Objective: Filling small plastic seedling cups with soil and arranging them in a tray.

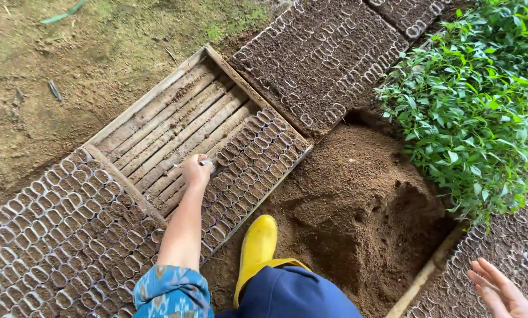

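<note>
One hand [196,171], the left, pinches a small sleeve [207,162] at the wooden tray's [152,103] centre while the right [502,291] hangs open and empty far off; a careless nudge could likely topple the neighbouring sleeves [249,156].

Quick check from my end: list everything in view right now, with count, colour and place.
Wooden tray: one, pale brown, centre, partly filled with sleeves.
Sleeves: many, clear, soil-filled, rows in the tray's near end.
Filled beds: several, dark soil in clear sleeves, lower left, top centre, lower right.
Soil heap: one, brown, right of the tray.
Seedlings: dense patch, green, upper right.
Bare ground: brown with some green, upper left.
Boot: one, yellow, bottom centre, on soil.
Left hand: on the tray, pinching a small clear piece, patterned blue sleeve.
Right hand: open, empty, lower right corner.
</note>
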